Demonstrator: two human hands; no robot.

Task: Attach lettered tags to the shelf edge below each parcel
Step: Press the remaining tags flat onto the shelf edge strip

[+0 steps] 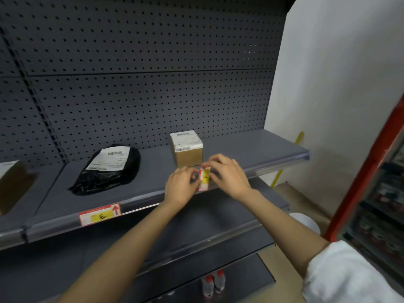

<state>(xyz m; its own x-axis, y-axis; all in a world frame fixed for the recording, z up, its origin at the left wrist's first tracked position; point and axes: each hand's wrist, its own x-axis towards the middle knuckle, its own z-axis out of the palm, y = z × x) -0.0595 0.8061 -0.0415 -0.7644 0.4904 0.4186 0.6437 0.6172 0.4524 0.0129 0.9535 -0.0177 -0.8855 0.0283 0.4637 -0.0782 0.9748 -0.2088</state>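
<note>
A small cardboard box parcel (187,150) with a white label stands on the grey shelf (258,147). Just below it, at the shelf edge (279,166), both hands hold a red, white and yellow tag (204,179) turned upright. My left hand (181,186) pinches its left side and my right hand (227,173) grips its top and right side. The letter on it is too blurred to read. A black bag parcel (109,169) lies to the left, with a tag marked E (100,214) fixed on the edge below it.
A third cardboard parcel (13,184) sits at the far left of the shelf. Lower shelves (218,221) jut out beneath my arms, with two bottles (213,283) at the bottom. A red upright (360,171) and a white wall stand to the right.
</note>
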